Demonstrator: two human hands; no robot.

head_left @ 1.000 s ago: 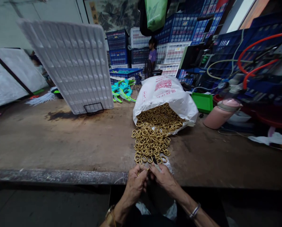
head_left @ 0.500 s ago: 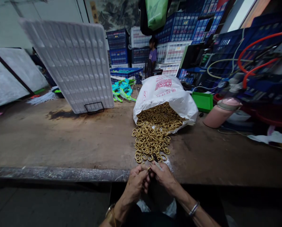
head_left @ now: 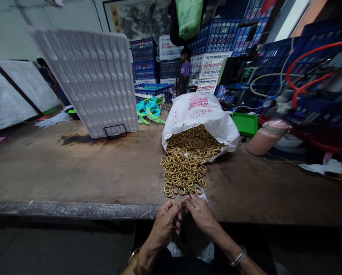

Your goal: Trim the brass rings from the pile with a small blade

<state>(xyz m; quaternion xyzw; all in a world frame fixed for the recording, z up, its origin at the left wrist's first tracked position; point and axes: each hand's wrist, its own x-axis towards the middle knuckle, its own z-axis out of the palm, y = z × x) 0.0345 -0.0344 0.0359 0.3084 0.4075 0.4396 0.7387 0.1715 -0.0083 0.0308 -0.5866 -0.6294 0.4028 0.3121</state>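
At the table's front edge, my left hand (head_left: 166,219) pinches a gold ring (head_left: 180,204) between thumb and fingers. Close against it, my right hand (head_left: 201,215) is closed on a small slim tool (head_left: 193,202) with a pale part and a dark tip; its exact kind is hard to make out. Just beyond my fingers lies a heap of gold rings (head_left: 184,172) on the table. The heap spreads out of the mouth of a white sack (head_left: 201,110) lying on its side, with more rings inside.
A ribbed translucent panel (head_left: 87,84) leans in a black wire stand (head_left: 115,131) on the wooden table (head_left: 116,172). Turquoise and green pieces (head_left: 150,110) lie behind. Rightward are a green tray (head_left: 245,124) and a pink bottle (head_left: 268,135). A person (head_left: 185,67) is near stacked crates.
The slim tool in my right hand has turned and drawn back a little, its dark tip showing less. My left hand stays almost in place with the ring.
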